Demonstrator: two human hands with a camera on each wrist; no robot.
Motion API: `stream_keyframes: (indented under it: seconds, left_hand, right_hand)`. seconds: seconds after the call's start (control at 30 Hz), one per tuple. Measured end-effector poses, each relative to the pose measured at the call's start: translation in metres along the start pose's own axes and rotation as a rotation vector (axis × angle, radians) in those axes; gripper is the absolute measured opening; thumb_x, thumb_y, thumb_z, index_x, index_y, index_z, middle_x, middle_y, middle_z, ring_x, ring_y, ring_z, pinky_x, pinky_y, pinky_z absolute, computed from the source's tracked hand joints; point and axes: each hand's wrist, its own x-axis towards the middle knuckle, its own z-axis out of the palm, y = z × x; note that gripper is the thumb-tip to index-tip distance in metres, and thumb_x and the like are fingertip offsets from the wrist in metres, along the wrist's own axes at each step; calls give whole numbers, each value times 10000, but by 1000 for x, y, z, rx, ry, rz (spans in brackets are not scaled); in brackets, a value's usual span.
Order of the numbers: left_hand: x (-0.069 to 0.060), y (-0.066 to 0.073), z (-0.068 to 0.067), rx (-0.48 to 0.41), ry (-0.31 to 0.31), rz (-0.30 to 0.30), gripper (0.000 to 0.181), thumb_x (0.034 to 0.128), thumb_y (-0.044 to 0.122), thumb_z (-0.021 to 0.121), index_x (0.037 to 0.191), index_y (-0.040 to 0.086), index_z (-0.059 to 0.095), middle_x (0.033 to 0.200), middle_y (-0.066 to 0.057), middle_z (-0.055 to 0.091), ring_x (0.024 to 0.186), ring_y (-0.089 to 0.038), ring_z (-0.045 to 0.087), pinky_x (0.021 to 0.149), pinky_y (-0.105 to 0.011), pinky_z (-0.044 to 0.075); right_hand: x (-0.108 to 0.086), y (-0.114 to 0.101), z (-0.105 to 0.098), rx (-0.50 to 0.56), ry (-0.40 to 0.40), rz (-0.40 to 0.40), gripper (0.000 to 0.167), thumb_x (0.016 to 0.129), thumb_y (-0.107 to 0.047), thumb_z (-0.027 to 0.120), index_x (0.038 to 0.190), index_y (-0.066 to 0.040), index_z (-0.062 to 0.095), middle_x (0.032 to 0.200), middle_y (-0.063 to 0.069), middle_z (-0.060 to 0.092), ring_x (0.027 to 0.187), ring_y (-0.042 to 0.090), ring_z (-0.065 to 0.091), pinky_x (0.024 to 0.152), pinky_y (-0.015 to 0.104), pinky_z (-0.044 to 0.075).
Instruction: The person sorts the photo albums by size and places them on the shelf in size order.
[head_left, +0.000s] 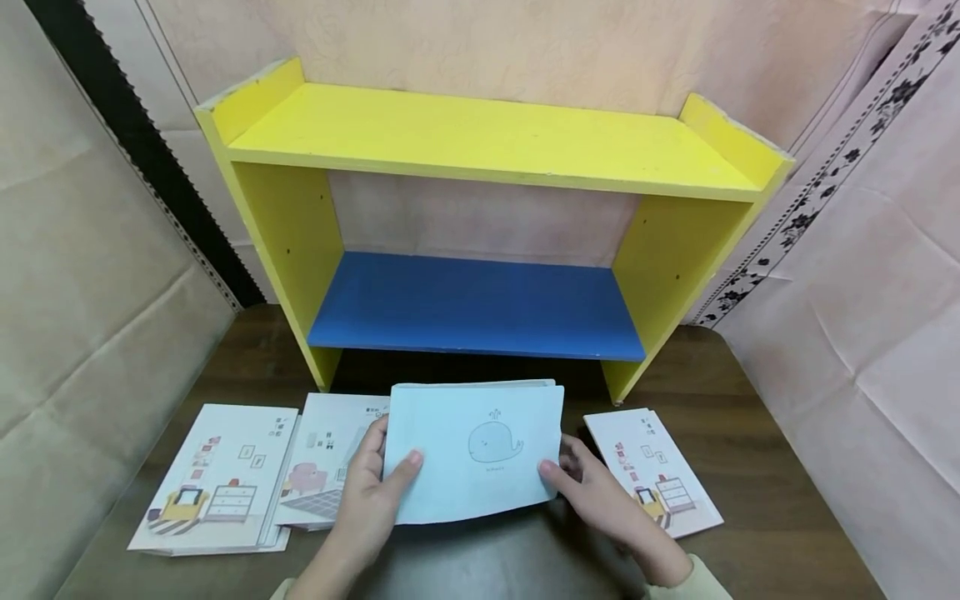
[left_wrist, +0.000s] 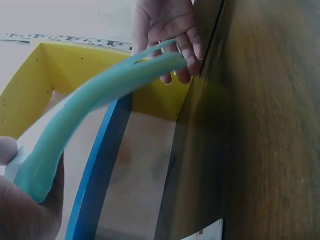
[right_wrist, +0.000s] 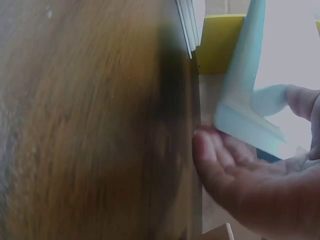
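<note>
Both hands hold a small stack of light blue notebooks (head_left: 450, 467) up in front of the shelf. A whale is drawn on the front cover, and the edge of another shows behind it. My left hand (head_left: 371, 492) grips the left side, thumb on the cover and fingers behind. At the lower right corner my right hand (head_left: 592, 487) pinches the stack, its thumb on the front. In the left wrist view the notebooks (left_wrist: 75, 110) bow in a curve. The right wrist view shows the right hand's fingers (right_wrist: 215, 160) below the stack's corner.
A yellow shelf unit (head_left: 487, 137) with a blue lower board (head_left: 480, 304) stands at the back of the dark wooden table (head_left: 780, 500). White booklets lie at left (head_left: 217, 475), partly behind the left hand (head_left: 330, 442), and at right (head_left: 652, 467). Pale cloth (head_left: 97, 333) hangs around.
</note>
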Motion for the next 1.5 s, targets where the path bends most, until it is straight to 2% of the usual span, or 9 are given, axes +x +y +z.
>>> stream_keyframes:
  seconds: [0.2, 0.37, 0.63, 0.77, 0.9, 1.03, 1.17, 1.3, 1.5]
  left_hand:
    - [1, -3, -3, -10, 31, 3, 440, 1000, 94, 510, 1410, 146, 360, 1340, -63, 519, 1179, -245, 551, 909, -347, 506]
    - [4, -6, -4, 8, 72, -25, 435, 1006, 130, 507, 1410, 202, 363, 1324, -18, 541, 1177, -220, 553, 909, -336, 506]
    - [7, -3, -6, 440, 28, -28, 816, 939, 383, 625, 1528, 373, 60, 1496, -19, 301, 1272, -237, 412, 1002, -487, 411]
    - [7, 5, -5, 628, 0, -79, 1130, 822, 427, 762, 1507, 379, -136, 1432, -114, 411, 1173, -247, 507, 964, -508, 418]
    - [8, 11, -3, 693, -20, -77, 1304, 750, 305, 851, 1480, 367, -228, 1235, -127, 558, 1001, -203, 596, 871, -443, 466]
    - [9, 18, -2, 700, -28, -57, 1381, 723, 208, 873, 1451, 367, -290, 1289, -142, 491, 1029, -229, 578, 891, -442, 457]
    - [11, 29, -3, 730, 1, 54, 1371, 738, 154, 859, 1464, 328, -292, 1447, -207, 344, 1129, -315, 528, 933, -484, 442]
    - [18, 45, -1, 754, 66, 193, 1271, 790, 107, 810, 1504, 299, -224, 1589, -128, 111, 1300, -343, 387, 1014, -546, 374]
    - [28, 68, 0, 763, 137, 388, 1163, 813, 42, 770, 1545, 201, -119, 1612, -9, -5, 1426, -283, 193, 1058, -548, 315]
  right_hand:
    - [-4, -2, -1, 92, -52, -43, 547, 973, -384, 573, 1339, -1, 434, 1201, 122, 634, 1005, 207, 629, 855, 316, 503]
    - [-7, -6, -1, 220, -81, -119, 475, 985, -276, 578, 1329, -7, 390, 1239, 163, 616, 1011, 269, 651, 802, 375, 553]
    - [-11, -22, 1, 202, 90, -242, 323, 997, -239, 555, 1272, -109, 446, 1209, 83, 646, 1028, 231, 656, 845, 327, 539]
    - [-11, -29, -2, 138, 179, -350, 324, 999, -223, 548, 1295, -139, 448, 1223, 50, 640, 1017, 221, 655, 862, 300, 528]
    - [-10, -34, -5, 103, 202, -453, 342, 1010, -161, 518, 1331, -101, 416, 1276, 73, 608, 1027, 234, 644, 872, 292, 522]
    - [-8, -39, -4, 103, 232, -529, 340, 1013, -106, 495, 1338, -77, 399, 1282, 86, 599, 1042, 246, 639, 860, 300, 530]
    - [-7, -48, 0, 143, 283, -627, 404, 991, -2, 493, 1370, -76, 374, 1299, 94, 583, 1063, 254, 635, 851, 319, 535]
    - [-11, -71, 4, 136, 322, -745, 566, 947, 123, 484, 1447, -77, 310, 1347, 130, 525, 1117, 262, 605, 864, 324, 525]
    - [-25, -123, -2, 92, 221, -806, 834, 883, 192, 530, 1531, -108, 98, 1400, 155, 421, 1193, 300, 542, 878, 345, 518]
